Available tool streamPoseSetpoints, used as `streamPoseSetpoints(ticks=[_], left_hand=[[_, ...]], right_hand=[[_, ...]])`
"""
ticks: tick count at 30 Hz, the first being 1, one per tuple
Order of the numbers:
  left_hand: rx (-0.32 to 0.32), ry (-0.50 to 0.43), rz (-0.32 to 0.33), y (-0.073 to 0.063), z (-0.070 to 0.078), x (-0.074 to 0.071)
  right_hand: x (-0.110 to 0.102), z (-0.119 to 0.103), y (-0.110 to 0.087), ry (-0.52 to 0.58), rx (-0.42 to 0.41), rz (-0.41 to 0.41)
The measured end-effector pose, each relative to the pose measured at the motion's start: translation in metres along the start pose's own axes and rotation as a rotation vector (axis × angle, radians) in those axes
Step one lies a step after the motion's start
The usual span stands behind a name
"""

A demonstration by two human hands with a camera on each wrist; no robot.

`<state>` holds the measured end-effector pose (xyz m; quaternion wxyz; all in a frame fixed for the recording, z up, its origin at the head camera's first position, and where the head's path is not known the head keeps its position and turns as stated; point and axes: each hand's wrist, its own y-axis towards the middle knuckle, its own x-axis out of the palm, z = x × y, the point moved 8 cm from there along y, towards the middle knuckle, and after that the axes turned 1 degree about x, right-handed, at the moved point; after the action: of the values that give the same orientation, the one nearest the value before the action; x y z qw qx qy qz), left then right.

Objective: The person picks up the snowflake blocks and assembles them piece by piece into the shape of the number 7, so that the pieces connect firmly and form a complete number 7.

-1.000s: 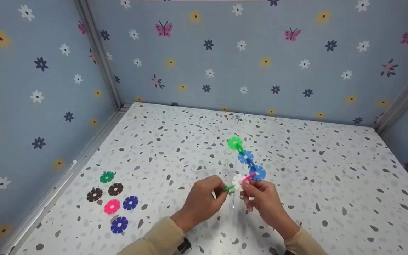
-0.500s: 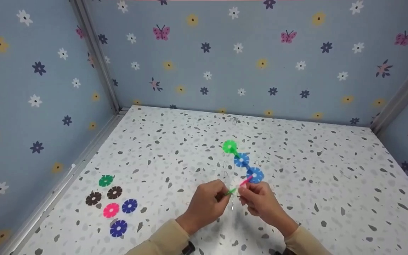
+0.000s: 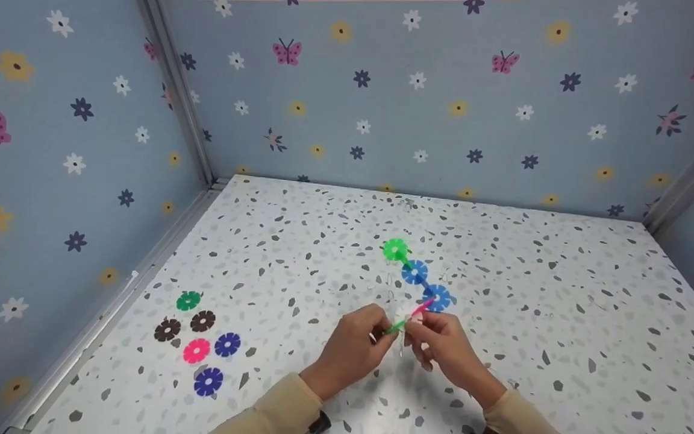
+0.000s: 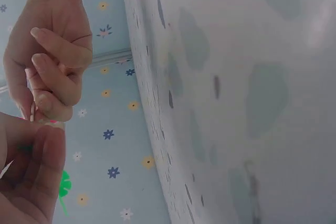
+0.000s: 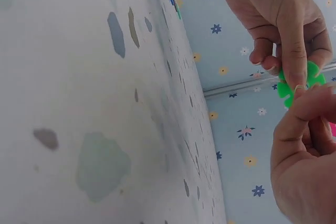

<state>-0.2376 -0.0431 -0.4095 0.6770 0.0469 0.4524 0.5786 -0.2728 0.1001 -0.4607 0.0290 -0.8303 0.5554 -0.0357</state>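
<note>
A chain of slotted plastic snowflake discs slants away over the table between the hands. Its far end is a bright green disc (image 3: pixel 394 249), followed by blue discs (image 3: pixel 414 272) and a pink disc (image 3: pixel 424 306) seen edge-on. Nearest me is a white disc (image 3: pixel 401 316), pinched by my right hand (image 3: pixel 446 346) and partly covered by its fingers. My left hand (image 3: pixel 356 340) pinches a green disc (image 3: pixel 394 327), edge-on against the white one. From the right wrist, this green disc (image 5: pixel 285 91) shows between thumb and fingers. Fingers hide where the two discs meet.
Loose discs lie at the table's left: a dark green disc (image 3: pixel 188 300), brown discs (image 3: pixel 168 330), a pink disc (image 3: pixel 196 341) and dark blue discs (image 3: pixel 208 372). Patterned panels (image 3: pixel 383 108) stand around the speckled table (image 3: pixel 299 241).
Both hands keep their pinch on the discs and have barely moved. The green disc sits slightly closer in to the white one. The head view has shifted a little.
</note>
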Motion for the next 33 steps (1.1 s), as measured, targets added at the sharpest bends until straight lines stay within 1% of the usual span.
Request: streamPoseSetpoints(ticks=[2, 4, 5, 7, 9, 11, 13, 15, 17, 20, 23, 25, 28, 33], left_hand=[[-0.037, 0.049, -0.054, -0.004, -0.006, -0.004], [-0.095, 0.124, -0.11, -0.009, -0.015, -0.012], [-0.131, 0.165, -0.137, -0.012, -0.022, -0.017], [-0.237, 0.248, -0.197, -0.019, -0.038, -0.03], [-0.359, 0.319, -0.253, -0.028, -0.058, -0.048], [-0.488, 0.366, -0.307, -0.039, -0.077, -0.069], [-0.604, 0.414, -0.356, -0.051, -0.093, -0.092], [-0.686, 0.463, -0.399, -0.063, -0.104, -0.115], [-0.744, 0.513, -0.435, -0.075, -0.112, -0.134], [-0.796, 0.56, -0.481, -0.092, -0.124, -0.154], [-0.833, 0.538, -0.488, -0.103, -0.133, -0.164], [-0.844, 0.498, -0.473, -0.106, -0.136, -0.166], [-0.844, 0.46, -0.44, -0.106, -0.138, -0.166], [-0.81, 0.413, -0.372, -0.101, -0.135, -0.16]], right_hand=[[0.0, 0.001, 0.001, 0.003, 0.002, -0.001], [-0.002, 0.002, 0.001, 0.01, 0.003, 0.003], [-0.003, 0.003, 0.001, 0.015, 0.003, 0.006], [-0.005, 0.003, 0.001, 0.022, 0.006, 0.01], [-0.006, 0.003, 0.001, 0.028, 0.012, 0.006], [-0.006, 0.003, 0.0, 0.03, 0.018, 0.002], [-0.006, 0.003, 0.0, 0.032, 0.022, -0.001], [-0.006, 0.003, 0.0, 0.034, 0.023, 0.004], [-0.007, 0.004, 0.0, 0.036, 0.026, 0.011], [-0.007, 0.005, 0.0, 0.03, 0.039, 0.02], [-0.007, 0.007, 0.0, 0.023, 0.057, 0.023], [-0.006, 0.007, 0.001, 0.024, 0.064, 0.022], [-0.006, 0.005, 0.0, 0.031, 0.059, 0.02], [-0.006, 0.003, -0.001, 0.037, 0.05, 0.026]])
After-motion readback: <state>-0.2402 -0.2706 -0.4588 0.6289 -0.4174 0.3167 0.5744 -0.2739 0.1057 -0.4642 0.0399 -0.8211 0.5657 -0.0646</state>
